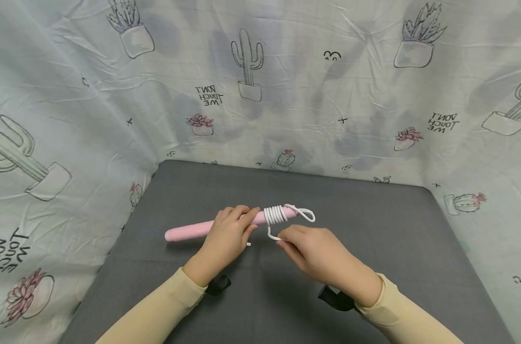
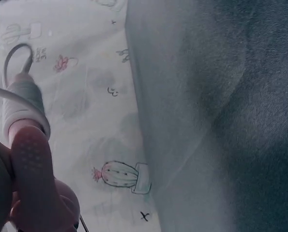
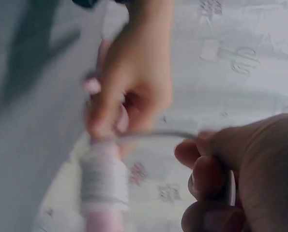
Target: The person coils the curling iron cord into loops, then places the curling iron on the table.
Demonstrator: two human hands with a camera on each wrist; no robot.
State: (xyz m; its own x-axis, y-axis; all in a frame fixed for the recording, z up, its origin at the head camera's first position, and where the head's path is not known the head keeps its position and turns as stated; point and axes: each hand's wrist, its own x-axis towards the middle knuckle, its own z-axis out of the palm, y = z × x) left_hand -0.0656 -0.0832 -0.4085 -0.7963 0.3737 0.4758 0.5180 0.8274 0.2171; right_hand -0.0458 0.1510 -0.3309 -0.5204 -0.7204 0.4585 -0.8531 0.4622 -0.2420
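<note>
A smooth pink rod [image 1: 187, 232] with a rounded end is held above the grey table, tilted slightly up to the right. My left hand [image 1: 228, 231] grips it near its middle, fingers over the top. Just right of that hand, white cord [image 1: 274, 215] is wound in several close turns around the rod. A loop of the cord sticks out past the rod's right end. From the coils a length runs down to my right hand [image 1: 318, 251], which pinches it between thumb and fingers. In the right wrist view the cord [image 3: 158, 134] stretches across to the curled fingers.
The grey tabletop [image 1: 351, 205] extends around both hands. A pale curtain [image 1: 295, 105] printed with cacti hangs behind the table and at both sides. Black straps [image 1: 337, 298] show beneath the wrists. A small pale tip [image 1: 248, 244] shows under the left hand.
</note>
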